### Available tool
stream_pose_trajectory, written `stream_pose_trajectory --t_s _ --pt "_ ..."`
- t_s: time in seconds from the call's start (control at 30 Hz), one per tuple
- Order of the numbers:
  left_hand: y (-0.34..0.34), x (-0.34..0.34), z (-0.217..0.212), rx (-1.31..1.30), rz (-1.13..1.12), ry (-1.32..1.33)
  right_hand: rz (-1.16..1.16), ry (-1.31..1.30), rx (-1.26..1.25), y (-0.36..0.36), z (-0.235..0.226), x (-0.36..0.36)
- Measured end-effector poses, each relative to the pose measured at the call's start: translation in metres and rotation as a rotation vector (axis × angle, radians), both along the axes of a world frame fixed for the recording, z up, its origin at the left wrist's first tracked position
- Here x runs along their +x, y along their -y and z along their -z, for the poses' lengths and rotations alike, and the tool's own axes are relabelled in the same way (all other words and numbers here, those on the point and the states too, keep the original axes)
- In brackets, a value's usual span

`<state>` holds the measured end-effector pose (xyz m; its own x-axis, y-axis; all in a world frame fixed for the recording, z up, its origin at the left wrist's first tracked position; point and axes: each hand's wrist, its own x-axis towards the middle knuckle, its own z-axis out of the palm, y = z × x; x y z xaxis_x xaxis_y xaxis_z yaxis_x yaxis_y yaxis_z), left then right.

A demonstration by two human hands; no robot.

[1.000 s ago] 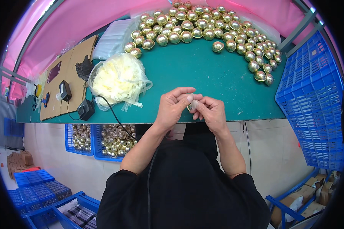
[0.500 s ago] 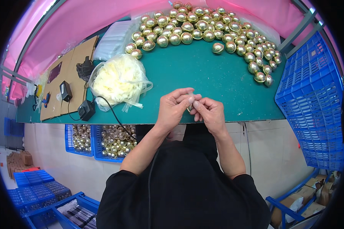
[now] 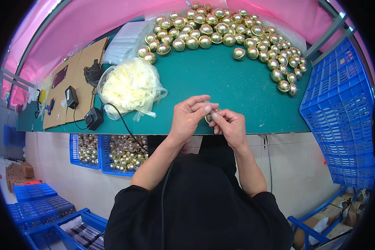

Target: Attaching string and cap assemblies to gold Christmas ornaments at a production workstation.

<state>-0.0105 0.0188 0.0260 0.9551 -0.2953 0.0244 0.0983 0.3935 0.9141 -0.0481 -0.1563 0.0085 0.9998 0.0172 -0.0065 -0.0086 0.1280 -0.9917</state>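
Observation:
My left hand [image 3: 187,114] and my right hand [image 3: 230,126] meet just above the near edge of the green table. Between them is a small gold ball [image 3: 207,118], mostly covered by the fingers. My left thumb and fingers close on its left side, while my right thumb and forefinger pinch at its upper right. A bit of translucent strip seems to show by the left fingertips; its ends are hidden. To the left of my hands lies a clear bag [image 3: 131,87] of pale yellow strips, several trailing out over the table.
Many gold balls [image 3: 205,41] cover the back and right of the green table [image 3: 196,75]. Blue crates [image 3: 339,108] stand at the right. Cardboard [image 3: 77,79] with black adapters [image 3: 72,98] lies left. Below the edge, blue baskets [image 3: 108,166] hold more balls. A black cable [image 3: 127,129] hangs over the edge.
My right hand has shifted and turned slightly at the gold ball, and more of the ball shows between my hands. My left hand has hardly moved. The view has shifted slightly.

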Motion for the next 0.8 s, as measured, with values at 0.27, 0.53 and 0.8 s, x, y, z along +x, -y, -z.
stream_pose_trajectory --t_s 0.27,0.53,0.8 --pt "0.003 0.000 -0.005 -0.027 -0.053 -0.040 0.001 -0.008 0.017 0.000 0.003 -0.001" --pt "0.004 -0.002 -0.010 -0.017 -0.065 -0.011 0.000 -0.005 0.004 0.002 0.005 -0.003" --pt "0.003 -0.002 -0.014 -0.012 -0.045 -0.010 0.009 -0.015 -0.001 0.003 0.004 -0.004"
